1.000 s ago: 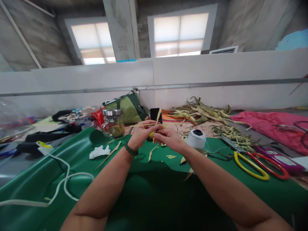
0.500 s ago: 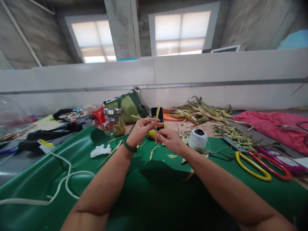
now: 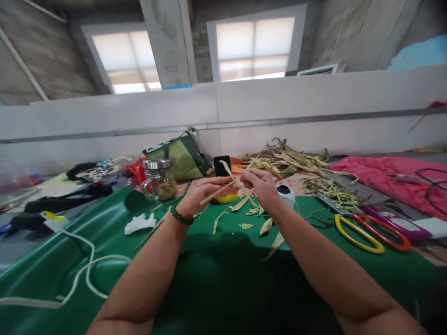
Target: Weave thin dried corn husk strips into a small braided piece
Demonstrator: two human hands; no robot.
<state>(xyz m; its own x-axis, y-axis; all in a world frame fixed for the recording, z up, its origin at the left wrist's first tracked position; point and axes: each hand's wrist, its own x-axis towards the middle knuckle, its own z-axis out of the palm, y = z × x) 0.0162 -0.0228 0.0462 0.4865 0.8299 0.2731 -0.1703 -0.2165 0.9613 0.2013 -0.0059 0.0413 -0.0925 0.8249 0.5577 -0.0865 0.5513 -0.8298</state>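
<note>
Left hand (image 3: 200, 194) raised over green mat (image 3: 216, 274), fingers curled and pinched on near end of a pale leaf strip (image 3: 218, 190); strip runs up and to the right from that grip. Beaded bracelet (image 3: 179, 217) on left wrist. Right hand (image 3: 261, 184) just right of left, slightly farther, fingers narrow, pinching upper part of a second strip (image 3: 233, 176) that crosses the first. Both strips held clear of mat, betw. the two hands, approx. mid-scene. Exact fingertip contact on right hand: partly blurred, cannot tell which fingers close.

Below hands: yellow round object (image 3: 226, 198) on mat, partly hidden by left hand. Loose strip offcuts (image 3: 266, 226) scattered on mat near and right of it. White thread spool (image 3: 287, 194) just behind right wrist, partly hidden.

Left of hands: glass jar w/ metal lid (image 3: 159, 179), upright; crumpled white tissue (image 3: 138, 222) nearer; white cord (image 3: 80, 274) looping over mat's left edge. Far: green bag (image 3: 179, 156), black phone (image 3: 222, 165) standing upright, pile of dried leaves (image 3: 289, 160). Right: yellow-handled and red-handled scissors (image 3: 366, 230) lying flat, side by side; pink cloth (image 3: 391, 174) beyond.
</note>
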